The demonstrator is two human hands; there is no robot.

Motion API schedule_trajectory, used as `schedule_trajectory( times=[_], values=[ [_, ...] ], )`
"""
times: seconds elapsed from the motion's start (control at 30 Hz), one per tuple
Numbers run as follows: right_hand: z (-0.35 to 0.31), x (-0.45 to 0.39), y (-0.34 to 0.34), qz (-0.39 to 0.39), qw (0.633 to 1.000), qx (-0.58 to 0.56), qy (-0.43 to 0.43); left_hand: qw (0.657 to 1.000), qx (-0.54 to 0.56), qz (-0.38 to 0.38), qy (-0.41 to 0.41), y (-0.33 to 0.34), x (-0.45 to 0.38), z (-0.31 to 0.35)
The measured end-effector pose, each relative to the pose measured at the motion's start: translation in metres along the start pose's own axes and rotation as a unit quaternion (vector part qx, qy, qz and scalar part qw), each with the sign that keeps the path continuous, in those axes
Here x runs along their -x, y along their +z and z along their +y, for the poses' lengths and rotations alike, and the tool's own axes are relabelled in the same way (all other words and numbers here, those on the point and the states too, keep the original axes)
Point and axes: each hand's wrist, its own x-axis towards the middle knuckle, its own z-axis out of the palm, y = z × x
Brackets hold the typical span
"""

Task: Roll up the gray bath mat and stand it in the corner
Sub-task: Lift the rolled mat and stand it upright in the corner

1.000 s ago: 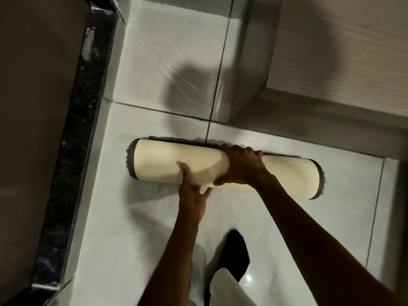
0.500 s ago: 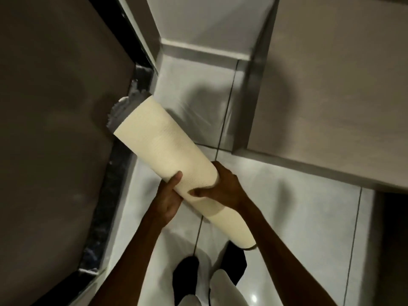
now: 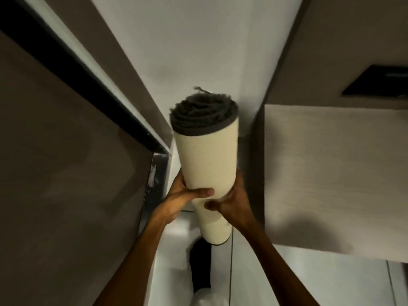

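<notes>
The bath mat (image 3: 207, 157) is rolled into a tight tube, cream backing outside and dark gray pile showing as a spiral at its top end. It is held nearly upright in the air, its lower end above the white floor. My left hand (image 3: 183, 197) wraps the roll from the left, thumb across the front. On the other side my right hand (image 3: 234, 199) clasps it at the same height. The top of the roll sits in front of the white wall corner (image 3: 249, 133).
A brown door or panel (image 3: 66, 173) with a black frame strip (image 3: 72, 69) fills the left. A beige wood-grain cabinet (image 3: 335, 180) juts out on the right. White tiled floor (image 3: 287, 283) lies below, with my dark-socked foot (image 3: 199, 268) under the roll.
The roll lay flat on the floor a second ago; both hands lifted it, tipped it through a slant, and now hold it almost vertical. The view has tilted up toward the wall.
</notes>
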Motion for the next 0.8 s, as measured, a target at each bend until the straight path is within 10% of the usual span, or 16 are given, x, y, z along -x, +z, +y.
schedule_trajectory(
  times=[0.33, 0.8],
  values=[
    [0.016, -0.096, -0.002, 0.169, 0.980, -0.102, 0.013, 0.975, -0.134, -0.177, -0.002, 0.017, -0.155, 0.047],
    [0.049, -0.147, -0.002, 0.197, 0.971, -0.117, 0.076, 0.977, -0.089, -0.191, -0.042, 0.027, -0.218, 0.021]
  ],
)
